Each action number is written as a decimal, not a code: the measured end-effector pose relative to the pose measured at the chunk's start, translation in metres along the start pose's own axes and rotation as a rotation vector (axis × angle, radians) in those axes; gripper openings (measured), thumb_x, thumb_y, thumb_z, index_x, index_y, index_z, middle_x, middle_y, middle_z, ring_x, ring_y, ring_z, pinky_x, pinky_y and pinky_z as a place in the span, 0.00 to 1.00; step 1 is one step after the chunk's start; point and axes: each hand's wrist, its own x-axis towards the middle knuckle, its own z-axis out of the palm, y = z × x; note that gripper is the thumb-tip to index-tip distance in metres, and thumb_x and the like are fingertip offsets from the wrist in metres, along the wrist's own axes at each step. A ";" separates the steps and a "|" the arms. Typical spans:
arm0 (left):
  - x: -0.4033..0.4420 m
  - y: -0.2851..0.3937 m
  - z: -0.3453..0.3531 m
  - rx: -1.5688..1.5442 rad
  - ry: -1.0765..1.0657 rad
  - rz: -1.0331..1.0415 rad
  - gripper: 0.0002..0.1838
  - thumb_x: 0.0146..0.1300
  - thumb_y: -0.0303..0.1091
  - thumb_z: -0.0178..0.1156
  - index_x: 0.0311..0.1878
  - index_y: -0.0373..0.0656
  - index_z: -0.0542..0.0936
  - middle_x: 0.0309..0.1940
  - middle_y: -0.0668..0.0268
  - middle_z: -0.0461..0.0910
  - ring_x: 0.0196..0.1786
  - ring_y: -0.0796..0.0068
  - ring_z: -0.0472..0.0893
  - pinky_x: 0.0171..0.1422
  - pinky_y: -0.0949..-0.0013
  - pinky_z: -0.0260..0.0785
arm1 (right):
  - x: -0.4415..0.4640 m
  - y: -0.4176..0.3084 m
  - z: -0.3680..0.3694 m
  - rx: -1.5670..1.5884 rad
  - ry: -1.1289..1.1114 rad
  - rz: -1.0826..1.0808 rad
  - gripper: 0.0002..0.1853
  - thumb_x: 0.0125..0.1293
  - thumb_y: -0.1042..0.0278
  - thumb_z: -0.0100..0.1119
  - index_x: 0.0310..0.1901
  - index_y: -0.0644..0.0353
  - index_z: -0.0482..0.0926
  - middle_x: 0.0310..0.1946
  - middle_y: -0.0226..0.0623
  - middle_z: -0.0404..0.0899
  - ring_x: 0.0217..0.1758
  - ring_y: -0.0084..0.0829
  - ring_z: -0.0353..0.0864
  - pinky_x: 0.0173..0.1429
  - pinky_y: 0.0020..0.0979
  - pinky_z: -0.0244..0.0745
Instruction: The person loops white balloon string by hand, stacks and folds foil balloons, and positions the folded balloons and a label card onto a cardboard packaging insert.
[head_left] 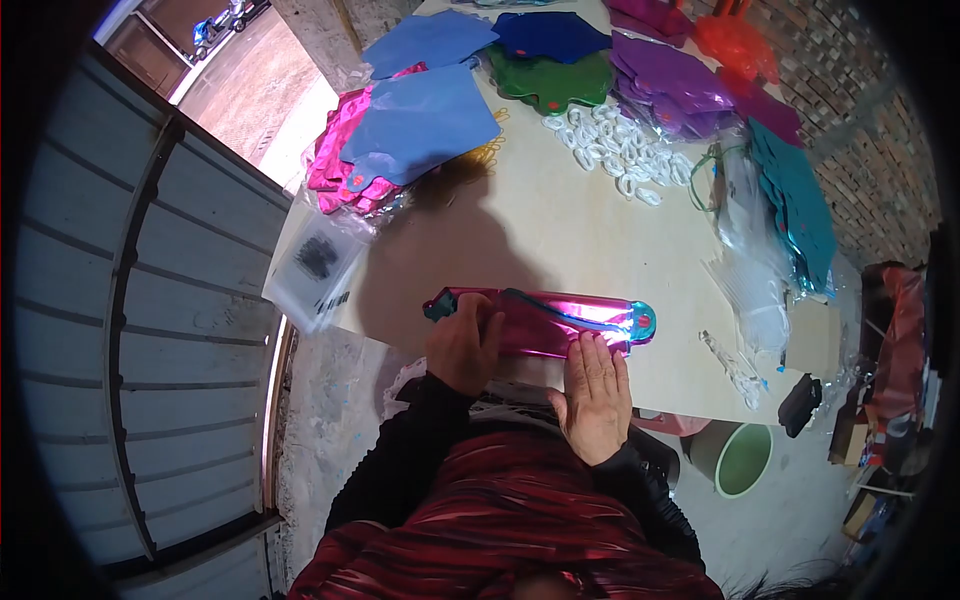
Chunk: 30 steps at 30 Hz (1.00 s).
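Observation:
A folded strip of shiny pink foil (pixel 540 338) lies across the near part of the table, with teal rounded ends and a dark blue-teal band along its upper side. My left hand (pixel 460 348) has its fingers curled over the strip's left part, thumb bent beside them. Flat on the lower edge, right of the strip's middle, rests my right hand (pixel 594 400), fingers stretched out and close together. A small red mark shows on the teal right end. Whatever lies under my left fingers is hidden.
On the wooden table (pixel 590 245) are blue sheets (pixel 420 125), pink foil pieces (pixel 335 160), green sheets (pixel 552 80), purple sheets (pixel 670 85), white string loops (pixel 620 150) and teal sheets (pixel 795 200). Clear plastic bags (pixel 750 260) lie right. A green bucket (pixel 740 460) stands below.

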 end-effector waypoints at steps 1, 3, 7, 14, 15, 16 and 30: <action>0.000 0.000 0.001 0.014 0.004 0.013 0.11 0.58 0.34 0.61 0.40 0.45 0.70 0.20 0.62 0.74 0.26 0.57 0.76 0.30 0.56 0.65 | 0.000 0.000 0.000 0.003 0.007 -0.002 0.35 0.54 0.57 0.62 0.60 0.69 0.66 0.63 0.51 0.62 0.69 0.46 0.58 0.70 0.48 0.50; 0.001 -0.001 0.004 0.026 0.023 0.040 0.10 0.58 0.35 0.60 0.39 0.46 0.70 0.20 0.62 0.74 0.25 0.57 0.76 0.31 0.57 0.65 | -0.001 0.000 0.000 0.014 0.020 -0.006 0.34 0.54 0.59 0.63 0.60 0.69 0.66 0.63 0.51 0.62 0.69 0.46 0.58 0.70 0.49 0.50; 0.001 -0.004 0.005 0.085 -0.015 0.141 0.06 0.60 0.34 0.58 0.37 0.47 0.71 0.19 0.64 0.74 0.24 0.60 0.75 0.32 0.59 0.64 | -0.002 0.001 0.000 0.034 0.037 -0.019 0.34 0.54 0.61 0.63 0.60 0.70 0.66 0.63 0.52 0.62 0.69 0.47 0.58 0.70 0.49 0.51; 0.002 0.000 0.001 0.172 -0.019 0.232 0.04 0.62 0.36 0.56 0.37 0.50 0.73 0.18 0.66 0.72 0.24 0.64 0.75 0.33 0.62 0.63 | -0.002 0.001 -0.005 0.011 0.003 -0.022 0.37 0.52 0.56 0.63 0.60 0.70 0.65 0.64 0.52 0.60 0.70 0.46 0.56 0.71 0.47 0.48; 0.002 0.002 0.000 0.193 -0.026 0.232 0.04 0.62 0.36 0.55 0.38 0.50 0.73 0.18 0.67 0.72 0.24 0.65 0.75 0.33 0.62 0.62 | 0.001 -0.001 -0.006 0.033 0.015 -0.055 0.37 0.52 0.55 0.63 0.60 0.70 0.65 0.64 0.52 0.60 0.70 0.46 0.56 0.71 0.47 0.48; 0.002 0.003 -0.001 0.214 -0.038 0.235 0.04 0.62 0.36 0.55 0.38 0.50 0.73 0.18 0.67 0.72 0.24 0.65 0.75 0.33 0.62 0.62 | 0.006 -0.007 -0.005 0.057 0.027 -0.082 0.38 0.52 0.53 0.63 0.60 0.70 0.65 0.64 0.51 0.60 0.70 0.46 0.56 0.71 0.46 0.48; 0.004 0.006 -0.002 0.188 -0.141 0.159 0.04 0.61 0.34 0.56 0.38 0.48 0.74 0.24 0.64 0.78 0.30 0.62 0.79 0.37 0.62 0.63 | 0.003 -0.001 -0.010 -0.053 -0.111 0.049 0.46 0.52 0.46 0.61 0.63 0.74 0.57 0.65 0.58 0.56 0.71 0.50 0.52 0.72 0.45 0.47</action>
